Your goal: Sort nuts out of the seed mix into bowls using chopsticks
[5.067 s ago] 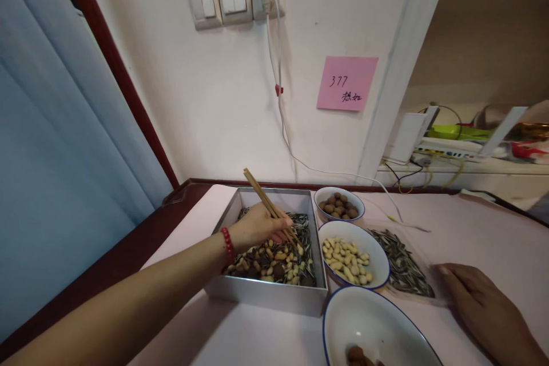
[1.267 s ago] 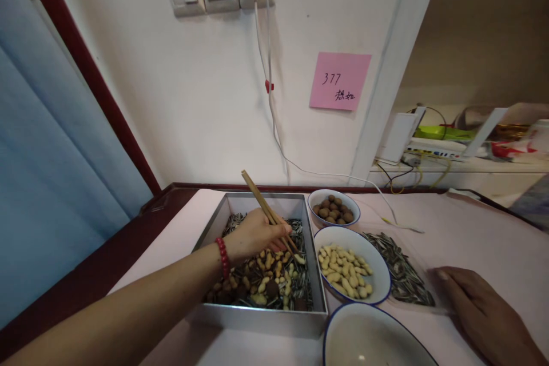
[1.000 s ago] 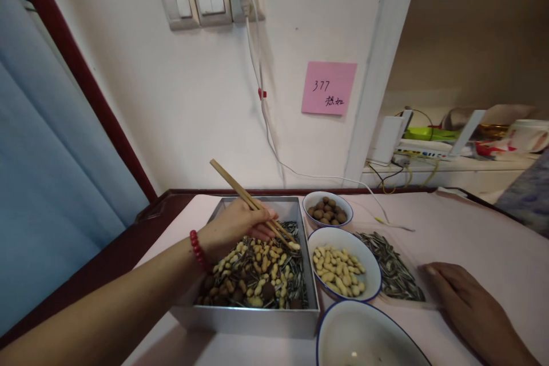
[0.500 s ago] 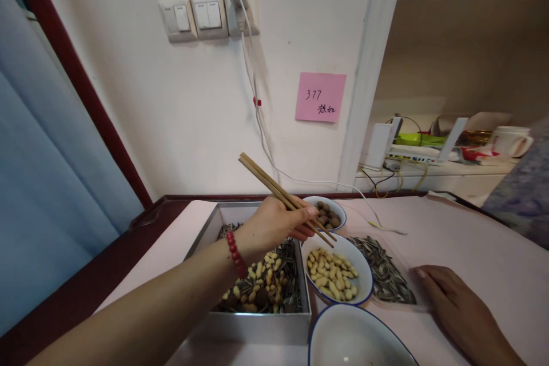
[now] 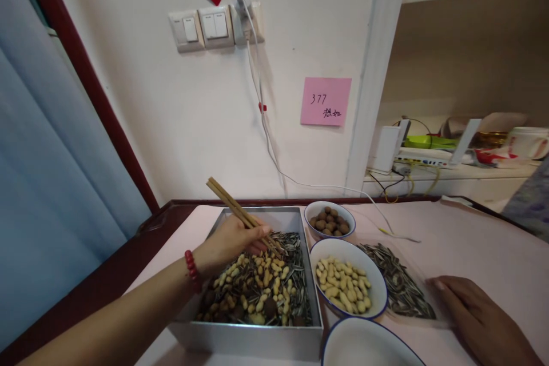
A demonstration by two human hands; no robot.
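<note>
My left hand (image 5: 229,240) is closed round a pair of wooden chopsticks (image 5: 240,214), whose tips dip into the mixed nuts and seeds in a grey square tray (image 5: 253,340). A red bead bracelet (image 5: 191,270) circles that wrist. To the right of the tray stands a blue-rimmed bowl of pale peanuts (image 5: 347,286), with a smaller bowl of brown nuts (image 5: 329,220) behind it. My right hand (image 5: 480,314) lies flat, palm down, on the pink table beside a heap of striped sunflower seeds (image 5: 398,289).
A third white bowl (image 5: 364,349) shows at the bottom edge. A white cable (image 5: 266,126) hangs from the wall socket and runs across the table's back. A pink note (image 5: 325,101) is stuck on the wall. A cluttered shelf (image 5: 450,154) lies at right, a blue curtain (image 5: 43,154) at left.
My left hand carried the chopsticks from the tray over to the peanut bowl and has come back to the tray. My right hand has stayed flat on the table.
</note>
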